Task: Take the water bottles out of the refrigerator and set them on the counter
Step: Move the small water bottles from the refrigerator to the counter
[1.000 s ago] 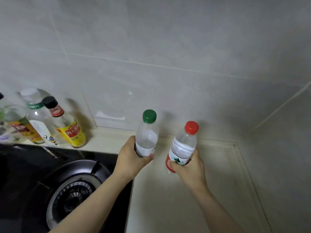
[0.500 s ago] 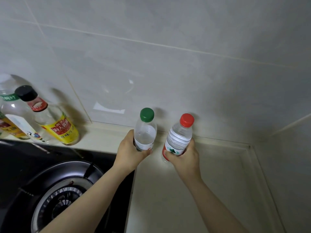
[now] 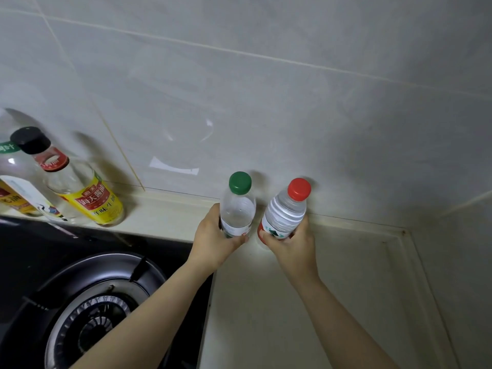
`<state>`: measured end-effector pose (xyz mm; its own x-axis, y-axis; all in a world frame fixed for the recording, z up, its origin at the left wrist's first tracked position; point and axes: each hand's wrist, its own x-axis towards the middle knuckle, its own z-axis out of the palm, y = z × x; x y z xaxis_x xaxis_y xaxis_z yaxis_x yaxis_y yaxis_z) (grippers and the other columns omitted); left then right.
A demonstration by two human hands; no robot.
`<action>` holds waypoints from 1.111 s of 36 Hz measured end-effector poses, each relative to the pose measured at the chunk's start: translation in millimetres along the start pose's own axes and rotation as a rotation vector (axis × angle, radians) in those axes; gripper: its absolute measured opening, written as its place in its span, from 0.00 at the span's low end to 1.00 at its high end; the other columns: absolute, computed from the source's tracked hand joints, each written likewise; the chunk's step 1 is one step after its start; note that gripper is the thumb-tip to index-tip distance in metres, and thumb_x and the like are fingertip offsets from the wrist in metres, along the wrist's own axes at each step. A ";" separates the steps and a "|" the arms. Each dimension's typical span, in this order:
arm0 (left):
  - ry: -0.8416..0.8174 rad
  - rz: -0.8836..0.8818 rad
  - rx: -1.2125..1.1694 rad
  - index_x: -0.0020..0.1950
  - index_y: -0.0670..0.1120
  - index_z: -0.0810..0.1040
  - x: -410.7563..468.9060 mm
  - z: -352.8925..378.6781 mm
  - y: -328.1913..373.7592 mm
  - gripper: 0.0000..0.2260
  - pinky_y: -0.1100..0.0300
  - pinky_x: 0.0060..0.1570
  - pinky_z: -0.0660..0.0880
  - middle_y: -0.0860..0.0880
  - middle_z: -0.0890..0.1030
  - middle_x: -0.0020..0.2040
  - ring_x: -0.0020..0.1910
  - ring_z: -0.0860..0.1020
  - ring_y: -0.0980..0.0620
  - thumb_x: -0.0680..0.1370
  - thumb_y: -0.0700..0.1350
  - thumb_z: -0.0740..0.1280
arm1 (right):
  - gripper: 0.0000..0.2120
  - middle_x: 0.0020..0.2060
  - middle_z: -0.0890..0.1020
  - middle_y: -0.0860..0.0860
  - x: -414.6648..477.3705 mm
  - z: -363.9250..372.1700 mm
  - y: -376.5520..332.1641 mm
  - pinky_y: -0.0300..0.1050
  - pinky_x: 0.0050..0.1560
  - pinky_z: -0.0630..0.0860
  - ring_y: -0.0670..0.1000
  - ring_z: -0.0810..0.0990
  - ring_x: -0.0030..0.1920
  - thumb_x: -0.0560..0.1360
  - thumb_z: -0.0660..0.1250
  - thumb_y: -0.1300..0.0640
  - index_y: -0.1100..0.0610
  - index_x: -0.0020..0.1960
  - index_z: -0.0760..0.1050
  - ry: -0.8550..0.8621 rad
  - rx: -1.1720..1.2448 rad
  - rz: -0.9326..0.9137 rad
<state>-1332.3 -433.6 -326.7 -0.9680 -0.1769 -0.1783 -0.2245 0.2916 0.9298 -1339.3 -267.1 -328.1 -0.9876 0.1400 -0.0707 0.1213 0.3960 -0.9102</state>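
Green-cap bottle (image 3: 238,209) and red-cap bottle (image 3: 286,211) moved closer to wall (image 3: 266,102). Left grip (image 3: 213,241) curled round green, right grip (image 3: 290,243) round red. Bases hidden, surface (image 3: 319,288) contact unclear.

- The counter (image 3: 332,302) lies to the right of the hob (image 3: 32,262), edge to edge.
- The sauce bottle (image 3: 80,193) stands behind the hob on the ledge, against the wall (image 3: 266,102).
- The left water bottle (image 3: 237,209), gripped by the left hand (image 3: 215,241), is just past the hob's far right corner.
- The right water bottle (image 3: 286,213), gripped by the right hand (image 3: 290,246), is further right of the hob, just beside the left one.
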 end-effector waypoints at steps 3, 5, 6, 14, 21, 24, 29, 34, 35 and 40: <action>-0.003 -0.002 0.005 0.52 0.60 0.70 0.0 0.7 0.6 0.24 0.70 0.44 0.73 0.62 0.79 0.48 0.49 0.78 0.65 0.67 0.42 0.78 | 0.30 0.49 0.82 0.44 0.3 -0.3 1.7 0.41 0.48 0.78 0.43 0.82 0.48 0.65 0.78 0.59 0.48 0.61 0.68 -0.004 0.000 -0.006; -0.004 0.001 0.008 0.51 0.61 0.70 -0.4 1.4 0.8 0.24 0.70 0.44 0.73 0.62 0.79 0.49 0.49 0.78 0.65 0.67 0.41 0.78 | 0.30 0.50 0.82 0.43 0.1 -0.4 2.1 0.42 0.49 0.79 0.43 0.82 0.49 0.65 0.78 0.59 0.47 0.61 0.67 -0.014 0.003 -0.002; -0.005 0.004 0.013 0.50 0.62 0.69 -1.0 1.6 1.1 0.24 0.71 0.44 0.73 0.63 0.79 0.49 0.49 0.77 0.66 0.67 0.41 0.78 | 0.30 0.50 0.82 0.43 -0.1 -0.5 2.2 0.42 0.50 0.79 0.43 0.82 0.50 0.65 0.78 0.58 0.46 0.61 0.67 -0.017 0.003 -0.001; -0.022 0.023 0.017 0.51 0.58 0.70 -7.5 1.2 11.2 0.23 0.82 0.39 0.68 0.63 0.76 0.47 0.44 0.74 0.77 0.68 0.37 0.76 | 0.31 0.55 0.80 0.42 -6.7 -4.4 -3.6 0.28 0.50 0.73 0.38 0.79 0.53 0.65 0.79 0.58 0.44 0.60 0.66 -0.047 -0.019 0.022; 0.017 -0.065 0.013 0.64 0.51 0.71 -31.4 -8.4 14.3 0.26 0.69 0.53 0.68 0.58 0.74 0.58 0.57 0.72 0.61 0.69 0.41 0.76 | 0.26 0.58 0.75 0.44 -35.7 -15.3 -15.0 0.47 0.61 0.73 0.47 0.74 0.60 0.70 0.75 0.56 0.52 0.65 0.70 0.037 -0.132 0.120; 0.000 -0.087 0.059 0.65 0.48 0.72 -53.4 -15.3 15.1 0.24 0.63 0.55 0.69 0.56 0.75 0.59 0.59 0.73 0.54 0.71 0.40 0.74 | 0.18 0.54 0.75 0.42 -57.6 -23.3 -23.5 0.46 0.60 0.73 0.47 0.75 0.59 0.72 0.72 0.57 0.50 0.60 0.73 -0.017 -0.189 0.132; 0.016 -0.096 0.137 0.66 0.45 0.72 -102.8 -35.6 22.3 0.23 0.63 0.57 0.68 0.51 0.76 0.62 0.56 0.72 0.57 0.72 0.40 0.72 | 0.18 0.54 0.80 0.43 -95.8 -33.4 -42.7 0.38 0.56 0.72 0.45 0.78 0.56 0.73 0.71 0.57 0.50 0.62 0.75 -0.208 -0.283 0.081; 0.057 -0.071 0.124 0.64 0.47 0.74 -158.2 -59.3 36.5 0.21 0.63 0.56 0.70 0.52 0.79 0.58 0.58 0.76 0.55 0.72 0.40 0.72 | 0.15 0.51 0.82 0.42 -131.8 -42.0 -70.4 0.34 0.52 0.72 0.43 0.80 0.53 0.73 0.71 0.58 0.47 0.57 0.76 -0.261 -0.211 -0.001; 0.075 -0.068 0.110 0.64 0.47 0.74 -169.2 -64.0 40.1 0.21 0.64 0.55 0.70 0.53 0.79 0.57 0.58 0.77 0.54 0.72 0.39 0.72 | 0.14 0.50 0.82 0.41 -139.2 -43.4 -76.6 0.31 0.50 0.72 0.42 0.80 0.53 0.73 0.72 0.58 0.46 0.56 0.76 -0.271 -0.181 -0.024; 0.212 -0.030 0.060 0.58 0.51 0.76 -227.1 -85.4 59.3 0.17 0.73 0.51 0.72 0.57 0.81 0.52 0.54 0.78 0.59 0.73 0.38 0.72 | 0.13 0.48 0.83 0.42 -178.6 -46.8 -104.8 0.30 0.50 0.73 0.41 0.81 0.51 0.73 0.72 0.60 0.44 0.52 0.77 -0.344 -0.025 -0.124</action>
<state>-1116.3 -456.4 -203.5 -0.9167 -0.3784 -0.1282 -0.2655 0.3371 0.9033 -1171.0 -291.1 -201.0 -0.9702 -0.2216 -0.0976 -0.0028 0.4134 -0.9105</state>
